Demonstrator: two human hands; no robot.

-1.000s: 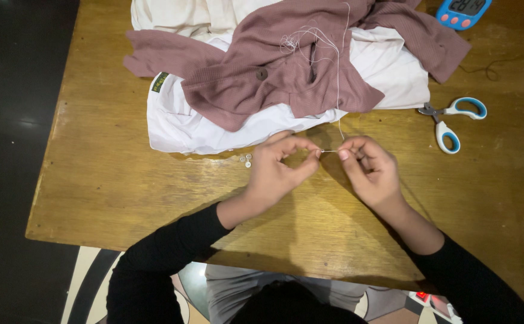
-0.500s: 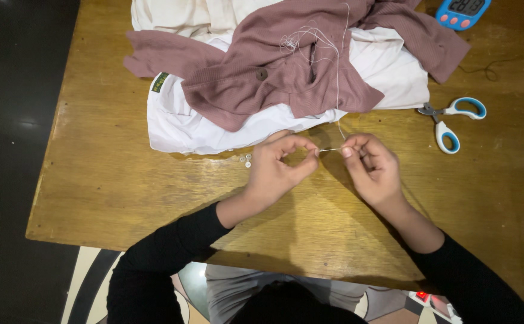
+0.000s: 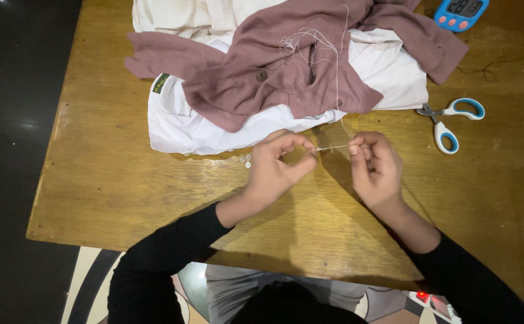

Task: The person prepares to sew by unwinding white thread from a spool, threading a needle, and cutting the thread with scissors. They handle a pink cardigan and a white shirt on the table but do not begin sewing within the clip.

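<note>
My left hand (image 3: 277,168) pinches a thin needle (image 3: 317,149) between thumb and forefinger, just in front of a pile of clothes. My right hand (image 3: 375,165) pinches the white thread (image 3: 334,146) that stretches from the needle to its fingertips. The thread runs on upward across a mauve knitted cardigan (image 3: 292,60) with a dark button, where more of it lies in a loose tangle. The cardigan rests on white garments (image 3: 184,129). Both hands hover low over the wooden table (image 3: 124,192).
A few small white buttons (image 3: 246,160) lie on the table left of my left hand. Scissors (image 3: 448,120) with blue and white handles lie to the right. A blue digital timer (image 3: 461,12) sits at the far right corner. The table's left edge borders dark floor.
My right hand has drawn to the right, away from my left hand, so a longer stretch of thread shows between the two. My left hand stays put.
</note>
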